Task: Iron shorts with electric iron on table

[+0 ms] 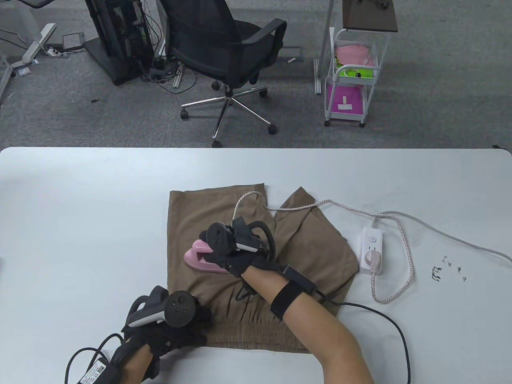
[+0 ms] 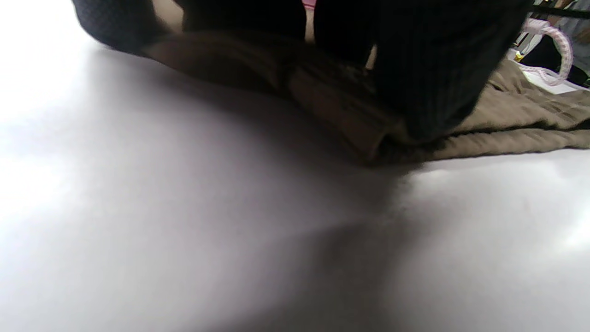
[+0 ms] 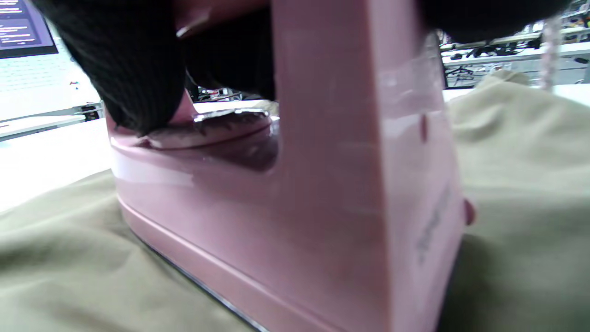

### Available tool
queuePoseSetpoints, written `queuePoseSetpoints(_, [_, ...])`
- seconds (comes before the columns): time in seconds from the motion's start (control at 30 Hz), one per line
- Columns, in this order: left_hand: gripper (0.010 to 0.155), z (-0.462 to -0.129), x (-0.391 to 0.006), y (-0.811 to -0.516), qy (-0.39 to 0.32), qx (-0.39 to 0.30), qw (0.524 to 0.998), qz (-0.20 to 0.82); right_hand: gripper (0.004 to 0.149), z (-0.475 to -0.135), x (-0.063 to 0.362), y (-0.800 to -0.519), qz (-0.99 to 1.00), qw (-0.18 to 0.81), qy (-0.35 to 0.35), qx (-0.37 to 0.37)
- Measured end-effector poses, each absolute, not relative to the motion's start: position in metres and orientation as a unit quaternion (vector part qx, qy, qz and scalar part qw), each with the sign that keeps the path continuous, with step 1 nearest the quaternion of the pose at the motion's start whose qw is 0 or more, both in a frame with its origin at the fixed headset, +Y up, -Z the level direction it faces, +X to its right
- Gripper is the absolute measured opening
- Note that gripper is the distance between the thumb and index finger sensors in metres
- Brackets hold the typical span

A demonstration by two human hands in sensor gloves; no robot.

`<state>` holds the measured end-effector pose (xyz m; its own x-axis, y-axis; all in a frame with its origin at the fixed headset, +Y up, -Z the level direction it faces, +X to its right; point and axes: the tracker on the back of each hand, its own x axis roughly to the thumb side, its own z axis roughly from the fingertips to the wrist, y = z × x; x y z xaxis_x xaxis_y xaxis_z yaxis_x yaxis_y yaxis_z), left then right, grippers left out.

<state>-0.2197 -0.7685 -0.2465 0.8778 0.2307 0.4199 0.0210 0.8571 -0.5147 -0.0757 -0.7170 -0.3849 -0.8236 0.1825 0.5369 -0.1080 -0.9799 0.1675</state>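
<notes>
Brown shorts lie spread on the white table, waistband toward the near edge. A pink electric iron sits sole-down on the left leg of the shorts. My right hand grips the iron's handle; the right wrist view shows the iron close up on the fabric with gloved fingers around the handle. My left hand presses down on the waistband's left corner; the left wrist view shows its fingers on the ribbed waistband.
The iron's braided cord runs across the shorts to a white power strip on the right. Small dark bits lie at the far right. An office chair and a white cart stand beyond the table.
</notes>
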Motion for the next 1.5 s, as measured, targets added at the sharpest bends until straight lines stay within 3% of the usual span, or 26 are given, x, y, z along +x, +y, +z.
queuePoseSetpoints(0.3, [0.069, -0.246, -0.22, -0.769, -0.239, -0.264, 0.933, 0.057, 0.056, -0.377, -0.095, -0.715, 0.946, 0.068, 0.073, 0.309])
queuePoseSetpoints(1.07, [0.069, -0.247, -0.22, -0.768, -0.24, -0.264, 0.933, 0.057, 0.055, -0.35, 0.012, -0.71, 0.959, 0.049, 0.085, 0.266])
queuePoseSetpoints(1.27, [0.069, -0.247, -0.22, -0.768, -0.239, -0.264, 0.933, 0.057, 0.055, -0.351, 0.005, -0.712, 0.958, 0.064, 0.085, 0.266])
queuePoseSetpoints(1.5, [0.069, -0.247, -0.22, -0.768, -0.239, -0.264, 0.933, 0.056, 0.056, -0.352, -0.033, -0.715, 0.949, 0.077, 0.092, 0.29])
